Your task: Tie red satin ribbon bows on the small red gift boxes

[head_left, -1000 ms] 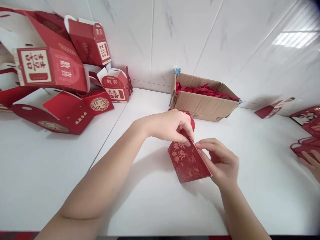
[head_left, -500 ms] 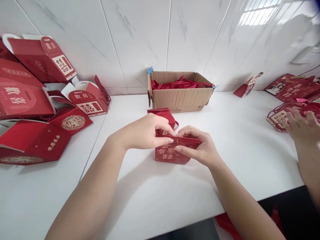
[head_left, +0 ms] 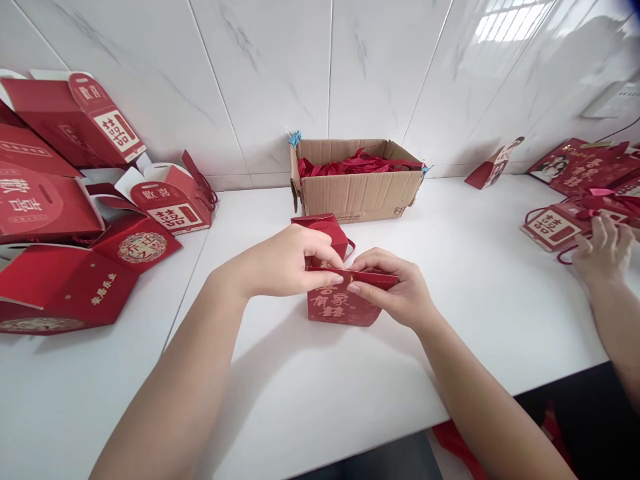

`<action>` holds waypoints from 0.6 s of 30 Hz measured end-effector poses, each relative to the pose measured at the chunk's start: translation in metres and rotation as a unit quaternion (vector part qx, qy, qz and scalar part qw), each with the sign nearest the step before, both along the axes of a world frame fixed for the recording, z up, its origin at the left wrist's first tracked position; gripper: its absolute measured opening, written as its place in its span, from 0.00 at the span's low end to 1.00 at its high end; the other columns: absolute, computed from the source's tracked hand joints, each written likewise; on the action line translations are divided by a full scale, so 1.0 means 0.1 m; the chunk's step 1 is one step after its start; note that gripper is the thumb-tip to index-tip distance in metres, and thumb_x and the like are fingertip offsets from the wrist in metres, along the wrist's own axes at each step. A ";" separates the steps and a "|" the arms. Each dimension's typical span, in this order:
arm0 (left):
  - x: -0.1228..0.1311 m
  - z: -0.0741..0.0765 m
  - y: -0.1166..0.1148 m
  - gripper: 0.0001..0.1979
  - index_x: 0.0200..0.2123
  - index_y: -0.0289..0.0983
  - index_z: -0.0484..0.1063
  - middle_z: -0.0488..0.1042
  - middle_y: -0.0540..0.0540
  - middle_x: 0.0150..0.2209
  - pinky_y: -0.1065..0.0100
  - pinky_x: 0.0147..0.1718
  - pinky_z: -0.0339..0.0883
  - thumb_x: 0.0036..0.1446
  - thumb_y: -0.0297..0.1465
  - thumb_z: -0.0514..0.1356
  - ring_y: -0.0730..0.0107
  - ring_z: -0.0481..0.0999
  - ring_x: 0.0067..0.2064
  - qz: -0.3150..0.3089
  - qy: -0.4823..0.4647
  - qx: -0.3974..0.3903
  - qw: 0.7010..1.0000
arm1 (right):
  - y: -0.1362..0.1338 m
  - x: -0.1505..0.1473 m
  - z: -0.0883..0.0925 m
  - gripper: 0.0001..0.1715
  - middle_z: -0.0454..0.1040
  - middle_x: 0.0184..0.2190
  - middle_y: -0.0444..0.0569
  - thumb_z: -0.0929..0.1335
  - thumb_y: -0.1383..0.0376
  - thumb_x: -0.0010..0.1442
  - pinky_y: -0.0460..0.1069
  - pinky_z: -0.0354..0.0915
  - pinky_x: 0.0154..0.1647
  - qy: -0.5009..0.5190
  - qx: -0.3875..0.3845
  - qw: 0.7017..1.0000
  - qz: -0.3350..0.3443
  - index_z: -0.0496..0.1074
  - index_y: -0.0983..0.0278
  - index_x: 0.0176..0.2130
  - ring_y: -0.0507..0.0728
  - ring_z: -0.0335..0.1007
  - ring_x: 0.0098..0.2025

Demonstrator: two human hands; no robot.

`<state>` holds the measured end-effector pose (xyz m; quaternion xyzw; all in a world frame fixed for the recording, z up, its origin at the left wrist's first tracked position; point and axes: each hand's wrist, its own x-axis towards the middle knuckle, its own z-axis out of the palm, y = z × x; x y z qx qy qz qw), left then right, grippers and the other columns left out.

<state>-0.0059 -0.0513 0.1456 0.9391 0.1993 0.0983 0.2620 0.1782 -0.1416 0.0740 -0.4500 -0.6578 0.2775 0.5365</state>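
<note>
A red gift box (head_left: 343, 308) with pale lettering stands upright on the white table in front of me. My left hand (head_left: 295, 263) pinches its top edge from the left, thumb on the near side and fingers behind. From the right, my right hand (head_left: 390, 283) grips the same edge, thumb in front and fingers over the back. Between the two thumbs a small gold-coloured spot shows at the edge; its kind is too small to tell. Just behind stands another red box (head_left: 325, 227) with a cord handle, partly hidden by my left hand.
A cardboard box (head_left: 357, 199) of red ribbons stands against the tiled wall. Several red boxes (head_left: 55, 200) are piled at the left. On the right, another person's hand (head_left: 603, 250) touches a red box (head_left: 553, 227); a small red box (head_left: 493, 165) stands by the wall.
The view has shifted slightly. Both my hands keep their hold on the gift box. At the right, the other person's hand has lowered beside the red box there.
</note>
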 end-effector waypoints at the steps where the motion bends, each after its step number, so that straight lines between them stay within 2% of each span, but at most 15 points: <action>1: 0.00 0.00 0.00 0.07 0.33 0.44 0.78 0.69 0.54 0.25 0.75 0.24 0.58 0.54 0.32 0.59 0.78 0.65 0.26 0.000 0.001 -0.001 1.000 | 0.00 0.01 0.00 0.07 0.73 0.34 0.47 0.73 0.66 0.52 0.50 0.68 0.41 -0.005 0.003 1.000 0.001 0.73 0.60 0.35 0.54 0.70 0.38; 5: -0.02 -0.01 0.01 0.07 0.34 0.44 0.77 0.70 0.53 0.27 0.75 0.25 0.59 0.54 0.32 0.59 0.78 0.67 0.28 0.004 0.008 0.003 1.000 | 0.00 0.02 -0.01 0.08 0.73 0.35 0.47 0.72 0.66 0.52 0.51 0.69 0.40 -0.014 0.014 1.000 0.001 0.73 0.60 0.35 0.55 0.71 0.38; 10: 0.00 0.04 -0.08 0.04 0.33 0.40 0.72 0.71 0.53 0.36 0.74 0.30 0.61 0.52 0.29 0.59 0.75 0.69 0.34 0.026 -0.013 0.051 0.998 | 0.00 0.00 0.00 0.07 0.74 0.35 0.47 0.71 0.67 0.53 0.51 0.69 0.40 -0.016 0.020 1.000 -0.011 0.73 0.60 0.35 0.54 0.70 0.37; 13: 0.03 0.07 -0.17 0.04 0.34 0.40 0.69 0.71 0.53 0.36 0.73 0.30 0.60 0.53 0.27 0.58 0.75 0.69 0.34 0.024 -0.008 0.079 0.997 | 0.01 0.00 0.00 0.06 0.74 0.34 0.47 0.71 0.66 0.53 0.51 0.69 0.40 -0.017 0.022 1.000 -0.009 0.73 0.60 0.35 0.54 0.70 0.37; 18: 0.07 0.07 -0.22 0.04 0.33 0.40 0.71 0.72 0.54 0.33 0.72 0.31 0.59 0.54 0.26 0.58 0.75 0.69 0.34 0.007 -0.003 0.113 0.994 | 0.00 0.01 -0.01 0.07 0.73 0.35 0.47 0.72 0.66 0.53 0.51 0.68 0.40 -0.010 0.018 1.000 0.004 0.73 0.60 0.36 0.54 0.70 0.37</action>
